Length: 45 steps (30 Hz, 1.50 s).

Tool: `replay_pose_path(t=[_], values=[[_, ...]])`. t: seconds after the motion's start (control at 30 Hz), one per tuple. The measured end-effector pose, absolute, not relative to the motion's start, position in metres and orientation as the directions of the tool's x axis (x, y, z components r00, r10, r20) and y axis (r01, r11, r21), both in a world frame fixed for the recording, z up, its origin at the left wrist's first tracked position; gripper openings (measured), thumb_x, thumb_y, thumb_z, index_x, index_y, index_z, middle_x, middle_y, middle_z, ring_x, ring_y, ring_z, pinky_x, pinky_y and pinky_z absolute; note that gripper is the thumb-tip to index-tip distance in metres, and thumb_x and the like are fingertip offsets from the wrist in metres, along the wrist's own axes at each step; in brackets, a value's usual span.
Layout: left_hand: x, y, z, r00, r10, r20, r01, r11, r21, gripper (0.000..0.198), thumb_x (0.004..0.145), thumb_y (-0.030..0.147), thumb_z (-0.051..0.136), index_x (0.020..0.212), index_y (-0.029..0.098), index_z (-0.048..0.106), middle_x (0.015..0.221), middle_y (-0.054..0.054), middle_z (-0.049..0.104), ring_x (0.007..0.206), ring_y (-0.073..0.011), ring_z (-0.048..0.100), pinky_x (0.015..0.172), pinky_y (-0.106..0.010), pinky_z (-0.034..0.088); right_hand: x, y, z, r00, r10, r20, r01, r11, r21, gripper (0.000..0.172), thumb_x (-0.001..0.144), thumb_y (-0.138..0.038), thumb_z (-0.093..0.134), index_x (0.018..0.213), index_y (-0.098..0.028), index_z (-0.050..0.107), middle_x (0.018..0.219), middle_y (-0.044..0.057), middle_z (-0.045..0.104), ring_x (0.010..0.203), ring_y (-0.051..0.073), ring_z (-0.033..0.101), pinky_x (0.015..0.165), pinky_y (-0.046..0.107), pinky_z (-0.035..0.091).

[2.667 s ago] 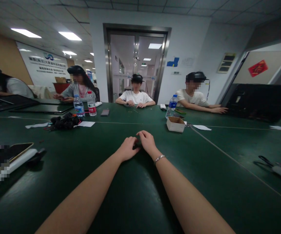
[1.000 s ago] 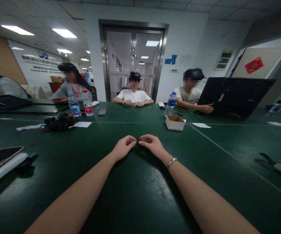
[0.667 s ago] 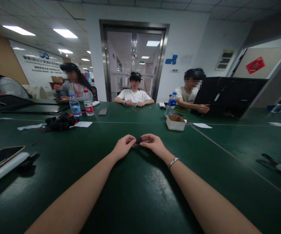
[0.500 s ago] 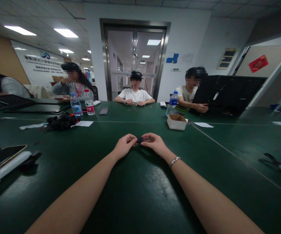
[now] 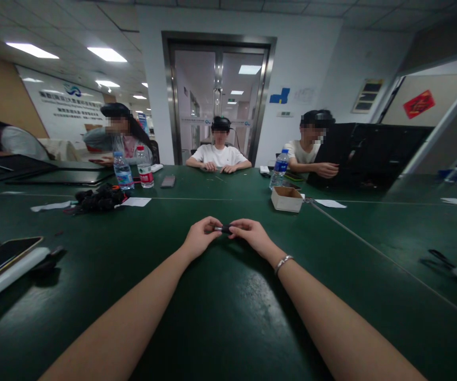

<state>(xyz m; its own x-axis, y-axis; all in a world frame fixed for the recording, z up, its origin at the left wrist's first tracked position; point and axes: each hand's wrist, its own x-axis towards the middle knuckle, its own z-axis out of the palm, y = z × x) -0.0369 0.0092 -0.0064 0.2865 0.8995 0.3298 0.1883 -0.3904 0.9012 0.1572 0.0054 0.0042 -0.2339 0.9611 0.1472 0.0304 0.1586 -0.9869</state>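
Over the middle of the green table, a small black object with a thin silvery end point(image 5: 226, 229) spans the gap between my hands; its exact kind is too small to tell. My left hand point(image 5: 200, 236) pinches the silvery end between thumb and fingertips. On the other side, the fingers of my right hand point(image 5: 251, 233) are closed round the black end. A silver bracelet point(image 5: 283, 264) circles my right wrist. Fingertips partly hide both ends of the object.
Beyond my hands stands an open white box point(image 5: 287, 200), right of centre. Two bottles point(image 5: 123, 172) and a heap of black items point(image 5: 100, 199) are at the left. A phone point(image 5: 20, 250) lies nearer on that side. Several people sit round the table point(image 5: 165, 317); one handles a large black panel point(image 5: 371, 153).
My left hand has shifted slightly left, and a silvery part of the object now shows between the hands. My right hand has barely moved.
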Motion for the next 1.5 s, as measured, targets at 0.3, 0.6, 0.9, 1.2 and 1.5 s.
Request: replay_pose_path(t=[0.3,0.6,0.9,1.2,1.5], values=[[-0.036,0.0069,-0.0032,0.162,0.949,0.269,0.281,-0.306,0.91,0.04,0.076,0.041,0.062,0.109,0.02,0.055,0.101,-0.006,0.062,0.083,-0.0165,0.062,0.075,-0.031,0.05,0.1577,0.0072,0.0032,-0.22,0.965,0.14,0.007,0.145,-0.989,0.04,0.06,-0.038,0.078,0.089,-0.014,0.065,0.07,0.004,0.071,0.066,0.014,0.066,0.072,0.029,0.049],[-0.038,0.0093,-0.005,0.174,0.961,0.216,0.466,-0.274,0.842,0.043,0.086,0.053,0.038,0.074,0.018,0.061,0.078,-0.004,0.062,0.075,-0.0174,0.058,0.068,-0.029,0.047,0.1575,0.0055,0.005,-0.228,0.964,0.139,0.019,0.147,-0.989,0.036,0.063,-0.035,0.077,0.09,-0.013,0.065,0.072,0.004,0.071,0.067,0.013,0.066,0.071,0.027,0.048],[-0.0357,0.0067,-0.004,0.179,0.945,0.272,0.396,-0.322,0.86,0.037,0.081,0.046,0.052,0.107,0.019,0.057,0.104,-0.007,0.06,0.085,-0.0167,0.058,0.078,-0.031,0.047,0.1594,0.0103,0.0002,-0.237,0.962,0.139,-0.003,0.143,-0.99,0.038,0.061,-0.035,0.078,0.089,-0.014,0.065,0.078,0.004,0.07,0.066,0.013,0.066,0.071,0.027,0.048],[-0.0365,0.0053,-0.0019,0.199,0.942,0.27,0.508,-0.334,0.794,0.027,0.084,0.041,0.046,0.088,0.019,0.061,0.105,-0.007,0.056,0.095,-0.0191,0.056,0.087,-0.033,0.044,0.1603,0.0102,0.0003,-0.244,0.96,0.14,-0.006,0.142,-0.99,0.037,0.061,-0.033,0.078,0.091,-0.015,0.066,0.082,0.004,0.071,0.068,0.013,0.066,0.073,0.028,0.049],[-0.0342,0.0046,-0.0018,0.201,0.951,0.234,0.621,-0.308,0.72,0.053,0.09,0.051,0.025,0.074,0.019,0.064,0.098,-0.008,0.058,0.1,-0.0226,0.053,0.095,-0.039,0.039,0.1598,0.0107,-0.0003,-0.253,0.957,0.144,-0.023,0.143,-0.989,0.038,0.059,-0.033,0.079,0.089,-0.015,0.064,0.079,0.003,0.07,0.068,0.013,0.066,0.073,0.029,0.049]])
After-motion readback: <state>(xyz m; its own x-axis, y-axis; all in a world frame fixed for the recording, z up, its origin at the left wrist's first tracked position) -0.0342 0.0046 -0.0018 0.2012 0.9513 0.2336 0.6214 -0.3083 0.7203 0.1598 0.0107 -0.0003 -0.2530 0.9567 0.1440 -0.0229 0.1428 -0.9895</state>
